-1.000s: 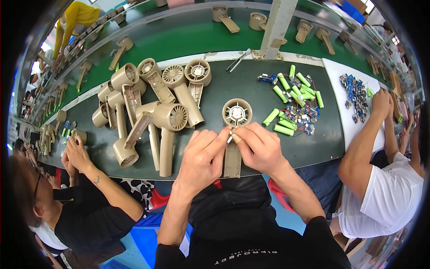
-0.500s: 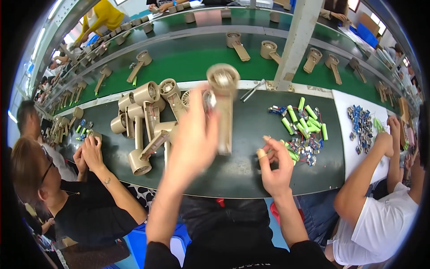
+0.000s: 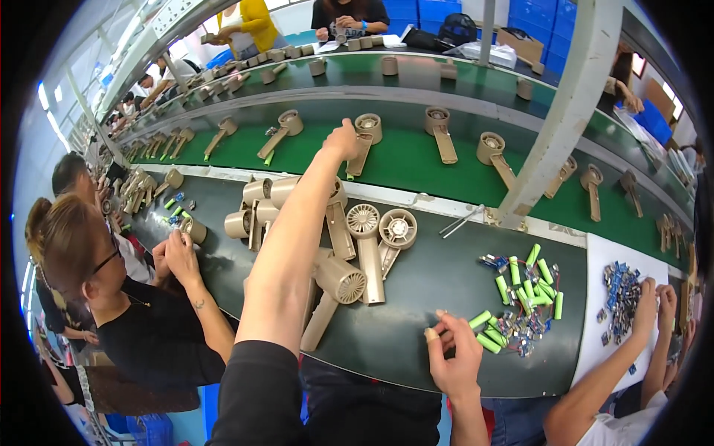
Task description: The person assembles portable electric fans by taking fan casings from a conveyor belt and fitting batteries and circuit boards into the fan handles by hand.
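Observation:
My left arm stretches forward over the heap to the green belt. Its hand (image 3: 341,142) has bent fingers closed at the left side of a beige handheld fan housing (image 3: 369,127), which lies on the belt with its handle toward me. The fingertips are partly hidden. My right hand (image 3: 455,352) hovers above the near table edge with fingers curled and apart, nothing visible in them; a pale cover sits on the thumb. Beside it lie green battery cells (image 3: 485,329) wired to small blue circuit boards (image 3: 520,331). More fan housings (image 3: 363,221) are heaped beside my left arm.
Several fan housings (image 3: 440,123) line the green belt (image 3: 401,167). A white post (image 3: 554,119) rises at the right, near metal tweezers (image 3: 462,221). A co-worker (image 3: 141,297) sits at left; another's arms (image 3: 632,349) work at right over boards on a white sheet (image 3: 595,297).
My left hand has carried a fan housing from above the table forward onto the belt. The view has shifted, and my right hand keeps its pose near the battery cells.

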A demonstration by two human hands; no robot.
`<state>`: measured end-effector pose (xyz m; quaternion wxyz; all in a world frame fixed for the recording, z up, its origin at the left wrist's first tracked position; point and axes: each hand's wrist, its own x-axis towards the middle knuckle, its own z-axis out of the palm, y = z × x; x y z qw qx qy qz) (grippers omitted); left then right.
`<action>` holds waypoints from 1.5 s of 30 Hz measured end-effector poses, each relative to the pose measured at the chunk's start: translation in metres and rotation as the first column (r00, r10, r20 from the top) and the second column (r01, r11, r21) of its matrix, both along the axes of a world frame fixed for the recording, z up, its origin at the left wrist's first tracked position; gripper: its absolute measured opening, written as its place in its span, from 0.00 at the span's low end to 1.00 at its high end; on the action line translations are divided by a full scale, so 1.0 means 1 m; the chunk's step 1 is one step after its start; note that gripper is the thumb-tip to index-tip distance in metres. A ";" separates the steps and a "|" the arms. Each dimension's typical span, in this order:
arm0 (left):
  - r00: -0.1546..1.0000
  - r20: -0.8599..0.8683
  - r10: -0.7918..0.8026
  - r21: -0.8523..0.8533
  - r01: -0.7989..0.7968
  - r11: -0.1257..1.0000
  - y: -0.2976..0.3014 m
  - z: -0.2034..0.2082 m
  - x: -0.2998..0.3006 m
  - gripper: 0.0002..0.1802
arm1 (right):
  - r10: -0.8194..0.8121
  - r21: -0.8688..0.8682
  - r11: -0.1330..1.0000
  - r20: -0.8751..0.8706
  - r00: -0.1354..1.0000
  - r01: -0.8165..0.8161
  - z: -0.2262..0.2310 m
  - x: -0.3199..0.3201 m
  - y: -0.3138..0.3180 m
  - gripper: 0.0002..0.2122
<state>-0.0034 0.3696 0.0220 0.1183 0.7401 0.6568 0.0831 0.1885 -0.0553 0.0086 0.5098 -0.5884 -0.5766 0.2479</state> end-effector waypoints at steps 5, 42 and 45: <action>0.999 -0.044 -0.013 0.432 0.030 0.901 -0.003 0.024 0.058 0.24 | 0.032 -0.006 0.999 0.014 0.999 -0.031 0.005 -0.001 0.003 0.16; 0.775 0.599 -0.202 0.116 0.165 0.979 -0.413 0.020 0.009 0.10 | -0.103 -0.010 0.994 -0.261 0.960 0.104 0.088 0.110 0.044 0.14; 0.627 0.717 -0.304 0.277 0.144 0.950 -0.402 0.039 0.003 0.08 | 0.057 -0.003 0.998 -0.404 0.913 -0.063 0.113 0.094 0.031 0.18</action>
